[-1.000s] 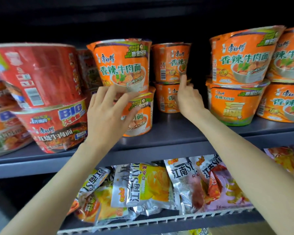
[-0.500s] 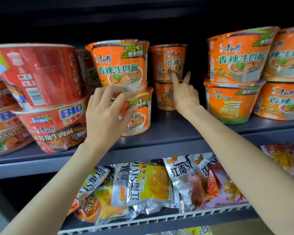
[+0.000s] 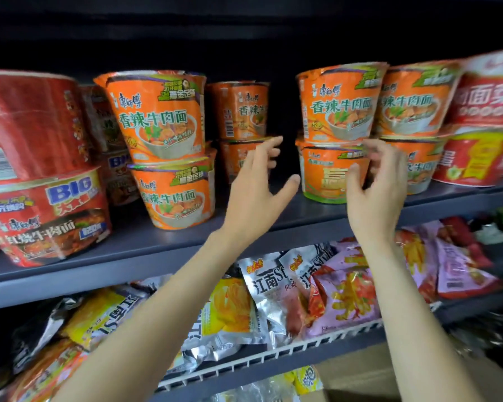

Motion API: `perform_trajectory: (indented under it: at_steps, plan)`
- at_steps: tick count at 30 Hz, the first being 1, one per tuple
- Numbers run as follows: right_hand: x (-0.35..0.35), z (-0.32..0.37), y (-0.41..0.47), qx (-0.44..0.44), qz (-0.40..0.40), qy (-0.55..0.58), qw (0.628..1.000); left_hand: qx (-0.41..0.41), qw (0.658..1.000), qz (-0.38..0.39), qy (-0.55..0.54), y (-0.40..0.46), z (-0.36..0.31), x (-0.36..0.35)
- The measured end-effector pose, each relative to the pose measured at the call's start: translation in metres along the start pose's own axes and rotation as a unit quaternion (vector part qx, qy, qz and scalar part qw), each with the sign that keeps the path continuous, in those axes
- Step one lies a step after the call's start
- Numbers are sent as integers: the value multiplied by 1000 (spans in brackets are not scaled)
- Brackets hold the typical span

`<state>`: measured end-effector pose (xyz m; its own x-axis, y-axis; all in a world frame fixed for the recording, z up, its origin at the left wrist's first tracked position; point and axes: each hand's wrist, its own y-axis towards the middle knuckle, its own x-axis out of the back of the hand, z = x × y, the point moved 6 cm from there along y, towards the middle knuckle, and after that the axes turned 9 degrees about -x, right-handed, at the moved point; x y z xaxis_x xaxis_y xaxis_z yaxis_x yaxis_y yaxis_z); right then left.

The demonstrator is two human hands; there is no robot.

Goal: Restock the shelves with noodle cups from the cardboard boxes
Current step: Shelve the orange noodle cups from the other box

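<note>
Left hand [image 3: 254, 184] spread, fingers loose, holding nothing. Right hand [image 3: 378, 184] half-curled, blurred, empty, in front of stacked orange noodle cups [image 3: 336, 132]: tapered tubs, glossy shrink film. Smooth grey shelf [image 3: 169, 242] carries them; crinkled foil snack bags [image 3: 273, 294] below.

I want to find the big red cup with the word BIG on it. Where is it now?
In the head view, the BIG red cup stands at the far left of the grey shelf, under another red cup and left of the stacked orange cups.
</note>
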<state>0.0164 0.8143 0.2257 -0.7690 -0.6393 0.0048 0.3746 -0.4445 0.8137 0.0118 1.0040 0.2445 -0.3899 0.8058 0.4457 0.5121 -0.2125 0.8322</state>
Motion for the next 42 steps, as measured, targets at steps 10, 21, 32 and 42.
perform_trajectory:
  at_steps: [10, 21, 32, 42]
  plan:
    - [5, -16, -6, -144, 177, 118, 967, 137, 983, -41, -118, 22, 19, -49]
    - [-36, -10, -10, -145, 305, 107, 935, 143, 986, -27, -86, 5, 29, -36]
    - [-59, -4, 16, -194, 344, 185, 900, 100, 991, -83, 13, -2, 27, -4]
    - [-55, 26, -18, -51, 218, 62, 973, -84, 970, -133, 184, -10, -10, 35]
